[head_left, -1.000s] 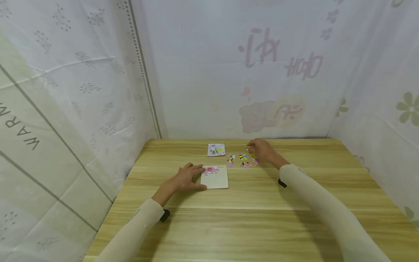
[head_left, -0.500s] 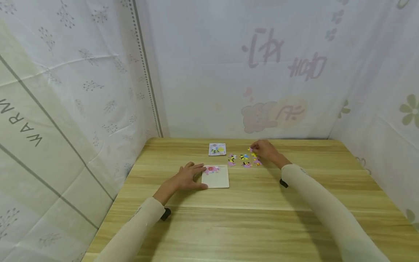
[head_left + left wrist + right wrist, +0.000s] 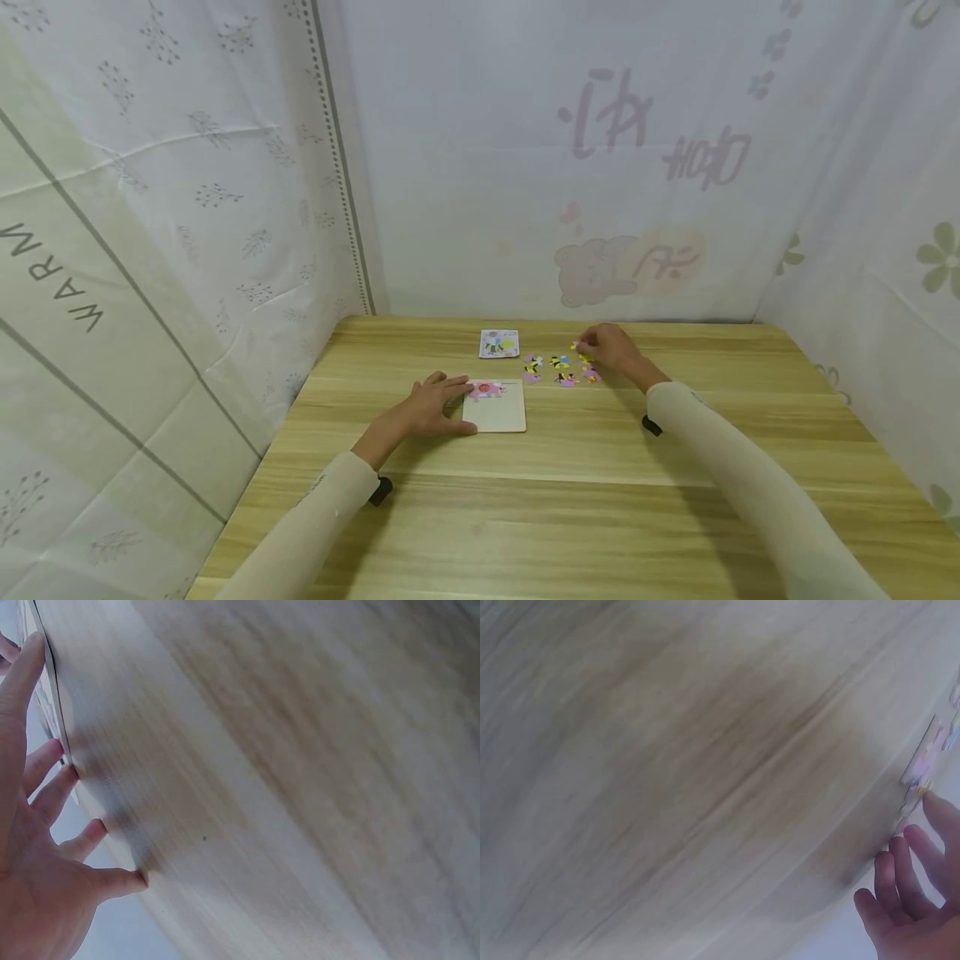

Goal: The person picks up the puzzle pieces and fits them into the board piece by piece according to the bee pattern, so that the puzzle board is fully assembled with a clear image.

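Observation:
My left hand (image 3: 429, 407) lies at the left side of a square cream puzzle board (image 3: 495, 414), thumb on its near edge and fingers by its far corner. In the left wrist view the fingers (image 3: 56, 791) are spread, their tips on the table or board. Joined pink puzzle pieces with a red round patch (image 3: 486, 389) lie along the board's far side. My right hand (image 3: 611, 347) pinches a small pink and yellow puzzle piece (image 3: 576, 345) at the far right of the loose pieces; its fingertips partly hide it. Black-and-yellow bee pieces (image 3: 559, 362) lie nearby.
A small picture card (image 3: 498, 343) with a bee lies behind the board. Several loose pieces, including a pink one (image 3: 567, 380), are spread to the board's right. The wooden table (image 3: 480, 517) ends at a patterned cloth (image 3: 465, 208) at the back.
My right hand has come down around the puzzle piece and drawn slightly toward me and to the right. The left hand stays on the board. The head view has shifted a little.

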The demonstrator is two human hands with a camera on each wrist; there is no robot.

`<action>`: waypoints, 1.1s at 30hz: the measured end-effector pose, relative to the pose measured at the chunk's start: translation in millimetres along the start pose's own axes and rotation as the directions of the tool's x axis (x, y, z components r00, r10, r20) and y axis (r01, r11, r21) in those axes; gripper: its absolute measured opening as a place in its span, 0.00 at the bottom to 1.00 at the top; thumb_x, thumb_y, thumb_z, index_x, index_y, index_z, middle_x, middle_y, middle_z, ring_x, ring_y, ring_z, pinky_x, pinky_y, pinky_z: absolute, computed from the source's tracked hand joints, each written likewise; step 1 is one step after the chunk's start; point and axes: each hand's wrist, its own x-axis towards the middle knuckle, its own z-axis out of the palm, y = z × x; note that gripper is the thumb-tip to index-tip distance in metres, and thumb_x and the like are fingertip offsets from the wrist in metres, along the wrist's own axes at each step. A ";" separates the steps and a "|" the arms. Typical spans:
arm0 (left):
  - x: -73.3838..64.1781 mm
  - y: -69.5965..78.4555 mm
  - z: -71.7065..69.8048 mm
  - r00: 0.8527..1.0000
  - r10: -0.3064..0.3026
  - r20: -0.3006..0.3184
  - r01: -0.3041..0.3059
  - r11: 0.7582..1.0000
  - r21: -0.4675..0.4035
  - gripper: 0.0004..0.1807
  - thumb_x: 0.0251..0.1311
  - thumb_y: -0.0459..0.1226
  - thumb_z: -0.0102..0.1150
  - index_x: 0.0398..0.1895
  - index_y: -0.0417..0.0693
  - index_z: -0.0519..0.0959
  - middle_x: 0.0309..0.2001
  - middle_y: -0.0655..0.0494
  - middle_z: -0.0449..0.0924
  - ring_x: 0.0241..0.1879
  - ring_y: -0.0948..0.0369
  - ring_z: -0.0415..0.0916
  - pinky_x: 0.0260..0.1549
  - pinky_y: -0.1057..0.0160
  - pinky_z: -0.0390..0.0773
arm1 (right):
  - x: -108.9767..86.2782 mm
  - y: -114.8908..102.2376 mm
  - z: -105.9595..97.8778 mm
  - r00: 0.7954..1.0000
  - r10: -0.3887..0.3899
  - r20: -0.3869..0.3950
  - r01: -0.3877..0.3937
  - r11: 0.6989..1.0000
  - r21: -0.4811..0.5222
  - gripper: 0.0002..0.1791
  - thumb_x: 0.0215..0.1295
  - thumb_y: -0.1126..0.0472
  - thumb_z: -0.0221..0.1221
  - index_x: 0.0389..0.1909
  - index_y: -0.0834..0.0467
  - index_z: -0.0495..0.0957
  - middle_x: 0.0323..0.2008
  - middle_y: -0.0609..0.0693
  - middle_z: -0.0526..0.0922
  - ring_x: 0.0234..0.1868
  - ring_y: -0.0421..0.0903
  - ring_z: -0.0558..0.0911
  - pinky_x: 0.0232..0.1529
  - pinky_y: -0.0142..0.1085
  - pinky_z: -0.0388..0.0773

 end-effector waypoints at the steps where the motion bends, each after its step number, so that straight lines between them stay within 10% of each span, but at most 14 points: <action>1: -0.1 0.1 -0.1 1.000 0.000 0.002 0.000 1.000 0.001 0.47 0.60 0.62 0.69 0.79 0.53 0.67 0.80 0.52 0.61 0.79 0.37 0.49 0.68 0.21 0.45 | 0.7 -0.3 0.8 1.000 0.002 -0.002 -0.002 1.000 0.004 0.13 0.75 0.58 0.63 0.48 0.66 0.86 0.48 0.61 0.88 0.53 0.60 0.85 0.57 0.55 0.80; 33: -0.4 -0.8 0.5 1.000 0.001 0.002 -0.001 1.000 0.010 0.47 0.60 0.62 0.70 0.79 0.54 0.67 0.79 0.52 0.61 0.78 0.39 0.51 0.69 0.22 0.45 | 2.7 -10.2 8.8 0.990 -0.135 0.028 0.134 0.991 0.023 0.12 0.73 0.66 0.63 0.52 0.66 0.86 0.50 0.60 0.88 0.52 0.58 0.87 0.56 0.52 0.82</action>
